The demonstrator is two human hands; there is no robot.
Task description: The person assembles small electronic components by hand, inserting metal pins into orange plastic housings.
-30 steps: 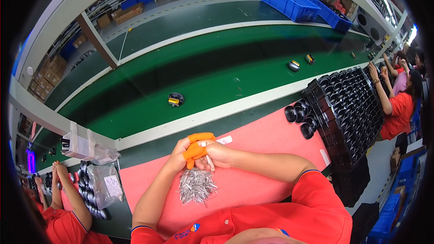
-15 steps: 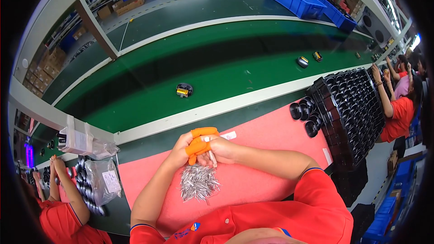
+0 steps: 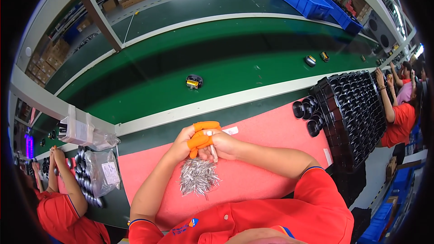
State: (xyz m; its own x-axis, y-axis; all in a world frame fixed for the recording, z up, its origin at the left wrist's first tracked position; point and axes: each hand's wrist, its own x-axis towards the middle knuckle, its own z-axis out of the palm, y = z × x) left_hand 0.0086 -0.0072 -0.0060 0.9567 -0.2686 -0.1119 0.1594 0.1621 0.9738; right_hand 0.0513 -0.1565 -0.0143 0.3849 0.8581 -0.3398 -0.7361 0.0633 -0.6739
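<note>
Your left hand (image 3: 187,138) and right hand (image 3: 222,144) stay pressed together, pinching a small metal pin (image 3: 213,152) as before above the pin pile (image 3: 198,177) on the red counter mat (image 3: 266,131), black trays (image 3: 357,113) right.

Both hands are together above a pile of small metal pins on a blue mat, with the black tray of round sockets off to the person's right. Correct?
Not quite: the mat is red-pink, not blue, as the head view shows. Otherwise right: the left hand and right hand meet above the metal pins, with the black tray at the right.
</note>
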